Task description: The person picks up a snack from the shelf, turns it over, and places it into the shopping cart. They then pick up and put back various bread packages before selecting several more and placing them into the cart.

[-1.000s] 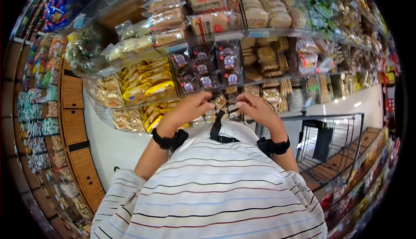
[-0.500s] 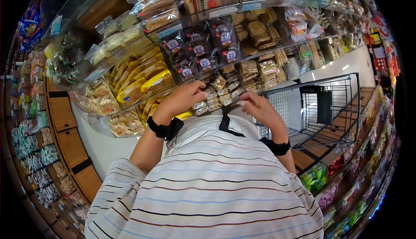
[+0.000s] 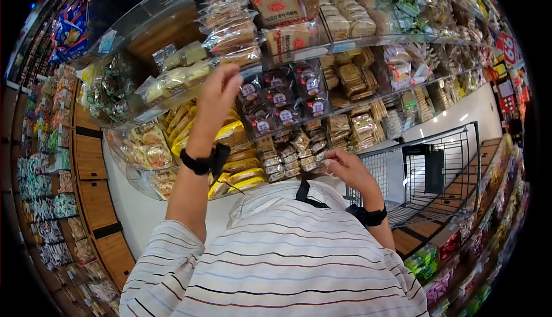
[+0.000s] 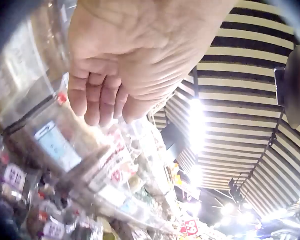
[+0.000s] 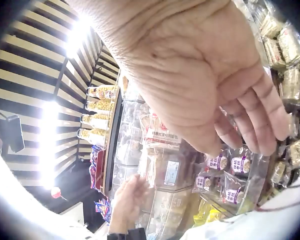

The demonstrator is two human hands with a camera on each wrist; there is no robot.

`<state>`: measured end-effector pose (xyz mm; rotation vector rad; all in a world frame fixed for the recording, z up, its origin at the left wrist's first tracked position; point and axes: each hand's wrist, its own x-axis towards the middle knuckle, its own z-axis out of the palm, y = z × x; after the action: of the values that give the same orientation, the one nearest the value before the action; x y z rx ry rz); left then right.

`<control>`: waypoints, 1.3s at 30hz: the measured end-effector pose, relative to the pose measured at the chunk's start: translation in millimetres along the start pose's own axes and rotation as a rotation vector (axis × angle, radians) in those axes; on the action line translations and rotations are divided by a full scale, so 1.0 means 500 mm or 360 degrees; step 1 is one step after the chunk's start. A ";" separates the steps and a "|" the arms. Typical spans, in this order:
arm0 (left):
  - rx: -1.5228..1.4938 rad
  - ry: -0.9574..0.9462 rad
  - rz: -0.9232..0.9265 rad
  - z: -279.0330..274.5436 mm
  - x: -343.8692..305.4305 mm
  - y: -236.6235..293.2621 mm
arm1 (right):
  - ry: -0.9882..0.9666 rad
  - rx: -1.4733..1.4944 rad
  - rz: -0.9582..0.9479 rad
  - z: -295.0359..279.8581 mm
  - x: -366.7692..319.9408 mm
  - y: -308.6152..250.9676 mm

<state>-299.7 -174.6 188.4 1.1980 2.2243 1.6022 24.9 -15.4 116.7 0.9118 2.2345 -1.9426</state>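
My left hand (image 3: 217,95) reaches over the yellow packs toward the stacked bagged bread (image 3: 230,27) on the upper shelf tier. In the left wrist view its fingers (image 4: 92,97) are loosely bent, with nothing seen in them, and overlap the clear shelf front. Low in front of my body, my right hand (image 3: 352,170) hovers beside the small wrapped snacks (image 3: 293,156), holding nothing. The right wrist view shows its palm (image 5: 175,85) with relaxed fingers. Dark packs with purple-and-white labels (image 3: 280,98) lie between the hands on the middle tier.
A wire shopping cart (image 3: 425,173) stands at the right. Yellow packs (image 3: 244,176) fill the lower left tier, and loaf bags with red print (image 3: 284,4) sit on top. Clear plastic guards (image 3: 293,55) edge the tiers. Wooden cabinets (image 3: 100,202) line the far left.
My left hand has risen from the low snack bins, up and forward to the upper tier's bread. The right hand stays low near the cart. The head view has shifted slightly.
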 end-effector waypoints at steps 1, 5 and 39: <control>0.0021 0.0130 0.0078 -0.016 0.025 0.010 | 0.0009 0.0006 -0.0039 -0.004 0.006 -0.003; 0.0616 0.0234 0.0540 -0.050 0.089 0.016 | 0.0048 0.0098 -0.0081 -0.012 0.024 -0.039; 0.1155 0.0320 0.0856 -0.065 0.210 -0.067 | 0.0067 0.0213 0.0037 0.011 0.056 -0.057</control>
<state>-404.9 -131.6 206.6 2.0310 2.9212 1.0714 -13.1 -10.4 129.4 0.9977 2.1266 -2.1036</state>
